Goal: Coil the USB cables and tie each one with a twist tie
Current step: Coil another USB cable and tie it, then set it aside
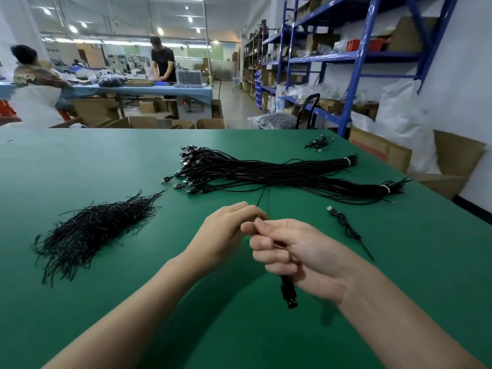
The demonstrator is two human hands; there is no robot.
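Note:
My right hand (298, 259) grips a black USB cable (288, 294) near its plug, which hangs below the fist over the green table (186, 302). My left hand (229, 230) pinches the same cable just above, fingers curled; the thin cord runs from it up to the big bundles of black USB cables (266, 170), tied with white bands at their right ends. A heap of black twist ties (90, 230) lies to the left. One coiled cable (346, 227) lies to the right of my hands.
A small cluster of cables (318, 143) sits at the table's far right corner. Blue shelving (354, 59) and cardboard boxes (380, 153) stand to the right. Two people work at a blue table (133, 89) in the background.

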